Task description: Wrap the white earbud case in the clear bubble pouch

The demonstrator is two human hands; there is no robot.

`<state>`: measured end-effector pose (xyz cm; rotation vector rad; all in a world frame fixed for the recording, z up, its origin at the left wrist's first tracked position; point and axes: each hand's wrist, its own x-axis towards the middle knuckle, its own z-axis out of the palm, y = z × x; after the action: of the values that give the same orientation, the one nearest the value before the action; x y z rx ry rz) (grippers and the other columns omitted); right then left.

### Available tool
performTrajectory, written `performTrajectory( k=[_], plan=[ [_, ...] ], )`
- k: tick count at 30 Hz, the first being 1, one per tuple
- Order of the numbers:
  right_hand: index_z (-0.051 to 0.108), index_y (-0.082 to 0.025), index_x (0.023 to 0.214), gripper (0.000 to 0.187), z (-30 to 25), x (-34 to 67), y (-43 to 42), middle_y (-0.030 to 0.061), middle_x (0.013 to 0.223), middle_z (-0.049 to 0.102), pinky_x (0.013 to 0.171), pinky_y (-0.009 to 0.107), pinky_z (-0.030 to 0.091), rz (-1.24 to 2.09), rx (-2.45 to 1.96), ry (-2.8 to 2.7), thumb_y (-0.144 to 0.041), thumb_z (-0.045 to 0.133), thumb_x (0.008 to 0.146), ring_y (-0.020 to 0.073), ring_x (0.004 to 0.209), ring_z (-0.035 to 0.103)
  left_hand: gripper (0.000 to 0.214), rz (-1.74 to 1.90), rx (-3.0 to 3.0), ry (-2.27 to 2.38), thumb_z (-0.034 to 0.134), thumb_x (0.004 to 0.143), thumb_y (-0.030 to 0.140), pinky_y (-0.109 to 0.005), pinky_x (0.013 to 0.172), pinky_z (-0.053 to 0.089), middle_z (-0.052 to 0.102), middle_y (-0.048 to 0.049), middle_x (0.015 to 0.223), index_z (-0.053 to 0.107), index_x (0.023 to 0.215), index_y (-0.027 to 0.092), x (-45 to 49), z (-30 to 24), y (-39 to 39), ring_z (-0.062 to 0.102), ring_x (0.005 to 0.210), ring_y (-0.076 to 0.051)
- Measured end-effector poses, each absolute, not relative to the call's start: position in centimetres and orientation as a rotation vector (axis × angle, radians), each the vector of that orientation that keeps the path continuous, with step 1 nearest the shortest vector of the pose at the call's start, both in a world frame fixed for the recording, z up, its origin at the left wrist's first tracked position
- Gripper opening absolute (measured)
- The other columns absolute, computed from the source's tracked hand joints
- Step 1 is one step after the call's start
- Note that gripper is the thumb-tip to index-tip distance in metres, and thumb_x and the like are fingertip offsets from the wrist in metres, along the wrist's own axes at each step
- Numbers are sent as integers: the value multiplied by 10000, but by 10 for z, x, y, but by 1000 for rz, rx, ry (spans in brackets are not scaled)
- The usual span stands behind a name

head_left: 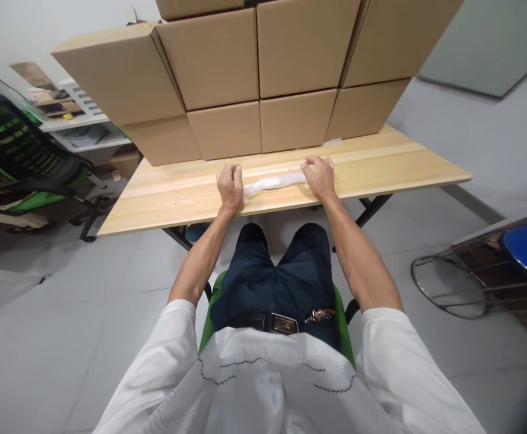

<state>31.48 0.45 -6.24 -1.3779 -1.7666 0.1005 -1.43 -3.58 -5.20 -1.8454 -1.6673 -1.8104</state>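
Observation:
A crumpled white plastic bag (273, 181) lies stretched across the near part of a light wooden table (394, 163). My left hand (230, 184) is closed in a fist on the bag's left end. My right hand (319, 175) has its fingers curled down on the bag's right end. Both forearms reach forward over my lap from a green chair (341, 313).
Several cardboard boxes (227, 72) are stacked along the table's far side. A green and black office chair (23, 157) and cluttered shelves stand to the left. A blue stool with a metal ring frame (453, 283) stands on the grey floor to the right.

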Motion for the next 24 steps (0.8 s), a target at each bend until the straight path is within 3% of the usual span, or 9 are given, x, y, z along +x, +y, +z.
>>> performTrajectory(
  k=[2,7,10,13,15,17,21,24],
  plan=[
    [872,-237,1508,491,-64,312,0,169,1466,928,1575,790,350,-4,-1293,-1865,-492,603,1187,440,1459,794,492,-1648,-1938,-1505,468,1351,584,-464,1053,555,816,-86,1010,699,1037,283,-12,-57,-39,770,1021,-281],
    [802,-127,1684,731,-58,305,-16,272,1679,844,1439,708,545,-129,-1160,-2195,-627,664,1168,510,1564,735,615,-1107,-2339,-1074,343,1361,592,-497,905,517,778,-134,937,756,1042,266,-6,-65,-51,723,890,-309],
    [746,-70,1759,760,-52,302,-22,301,1722,819,1354,654,603,-158,-1164,-2330,-528,659,1158,506,1557,743,602,-746,-2537,-932,379,1354,545,-464,784,474,776,-140,929,794,1030,253,2,-65,-57,714,812,-300],
    [822,-59,1641,632,-51,304,-26,307,1593,884,1154,562,651,-188,-1265,-2376,-400,531,1195,473,1446,801,586,-470,-2603,-906,410,1343,509,-443,749,479,837,-181,1052,853,1096,216,13,-62,-64,772,837,-306],
    [913,-101,1380,580,-54,306,-27,297,1405,937,955,494,606,-233,-1334,-2378,-371,421,1233,454,1310,835,537,-378,-2627,-957,428,1336,452,-451,846,567,871,-221,1208,878,1217,184,21,-59,-66,840,979,-327],
    [918,-125,1275,563,-57,307,-26,287,1308,948,825,461,512,-287,-1400,-2334,-384,420,1229,444,1194,848,518,-338,-2628,-1053,432,1332,423,-502,1032,635,867,-270,1406,869,1363,148,25,-55,-65,864,1228,-387],
    [891,-192,1164,512,-53,304,-32,258,1217,949,793,448,444,-257,-1481,-2323,-387,422,1223,428,1110,860,494,-402,-2667,-1276,507,1304,402,-558,1285,624,746,-306,1784,787,1616,141,30,-49,-63,750,1619,-431],
    [853,-241,1149,424,-46,300,-43,257,1269,948,840,460,478,-168,-1542,-2301,-375,459,1223,438,1148,872,562,-409,-2720,-1327,579,1282,398,-544,1371,597,681,-269,1907,701,1784,175,34,-45,-63,681,1745,-411]
  ],
)
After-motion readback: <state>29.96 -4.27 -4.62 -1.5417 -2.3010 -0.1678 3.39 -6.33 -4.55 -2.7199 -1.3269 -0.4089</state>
